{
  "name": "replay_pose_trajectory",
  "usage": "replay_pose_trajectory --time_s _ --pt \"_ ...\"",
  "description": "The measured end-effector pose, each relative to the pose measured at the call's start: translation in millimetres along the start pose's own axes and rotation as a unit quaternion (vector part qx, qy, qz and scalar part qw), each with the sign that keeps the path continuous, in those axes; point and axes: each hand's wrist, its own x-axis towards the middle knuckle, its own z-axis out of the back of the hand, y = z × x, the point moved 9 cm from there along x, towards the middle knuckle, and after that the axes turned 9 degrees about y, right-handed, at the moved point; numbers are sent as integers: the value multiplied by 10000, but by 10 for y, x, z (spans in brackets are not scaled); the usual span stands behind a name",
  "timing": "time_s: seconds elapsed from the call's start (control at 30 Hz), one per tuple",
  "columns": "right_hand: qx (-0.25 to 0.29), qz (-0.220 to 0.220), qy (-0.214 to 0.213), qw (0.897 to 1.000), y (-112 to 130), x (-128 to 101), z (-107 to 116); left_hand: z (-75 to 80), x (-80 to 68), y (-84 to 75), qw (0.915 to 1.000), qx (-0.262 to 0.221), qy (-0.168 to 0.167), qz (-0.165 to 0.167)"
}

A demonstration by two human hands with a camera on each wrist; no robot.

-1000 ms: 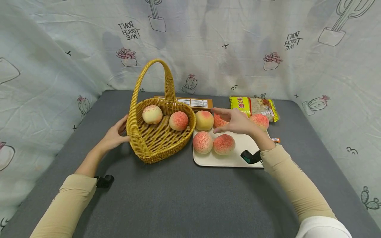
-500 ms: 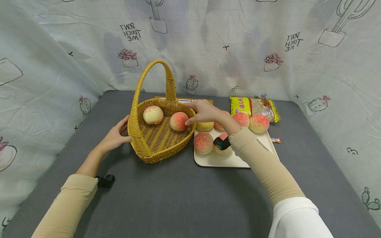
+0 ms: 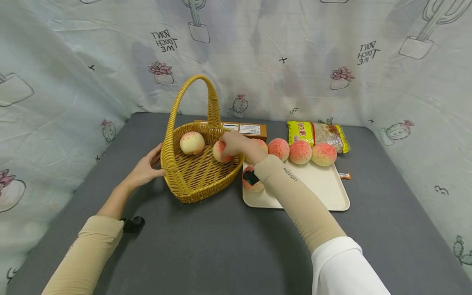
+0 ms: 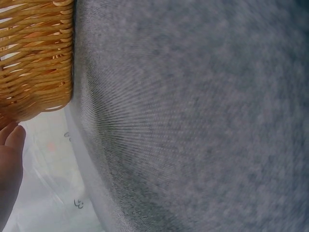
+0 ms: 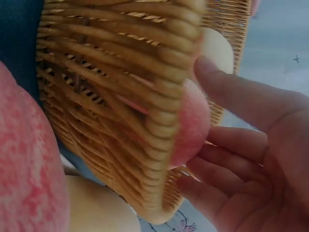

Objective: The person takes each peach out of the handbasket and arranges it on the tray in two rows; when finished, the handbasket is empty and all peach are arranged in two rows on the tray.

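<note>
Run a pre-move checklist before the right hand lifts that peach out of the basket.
1. Right hand has its fingers round the red peach: ok.
2. Left hand rests on the basket rim to steady it: ok.
3. Grip closed firmly enough to lift: cannot tell.
4. Pale peach sits apart from the gripped one: ok.
5. Free space on the tray in front of the peach row: ok.
6. Basket handle arches near the lift path: not ok, go round it.

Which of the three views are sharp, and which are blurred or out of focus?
Head view: evenly lit and sharp, edges bent by the wide lens. Left wrist view: the grey table shows streaky blur. Right wrist view: the basket is close and soft, the peach half hidden.
</note>
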Motion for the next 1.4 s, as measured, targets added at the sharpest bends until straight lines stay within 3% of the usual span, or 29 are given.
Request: replay_pose_trajectory --time_s 0.17,0.43,0.8,0.9,1.0,1.07,1.23,1.4 --pt "-341 -362 309 9983 -47 96 -99 -11 5 7 10000 10 -12 -5" --pt "-1167 -383 677 9901 63 256 -219 -7 19 19 10000 -3 -15 -5" --pt "-1825 -330 -313 9821 102 350 -110 -5 22 12 10000 -36 -26 -67" --pt "-1420 -236 -450 9886 60 329 -56 4 18 5 10000 -31 -30 -62" --pt "-440 -9 -673 9968 -29 278 17 0 20 -1 10000 -18 -32 -59" --pt "221 216 -872 9957 -77 212 90 1 17 -4 10000 -26 -43 -60" --pt "1718 776 -1363 9726 -207 -42 287 1 11 -4 10000 -35 -52 -78" --pt "2922 1379 -1643 9320 -367 -384 424 -1 4 16 10000 -19 -62 -71"
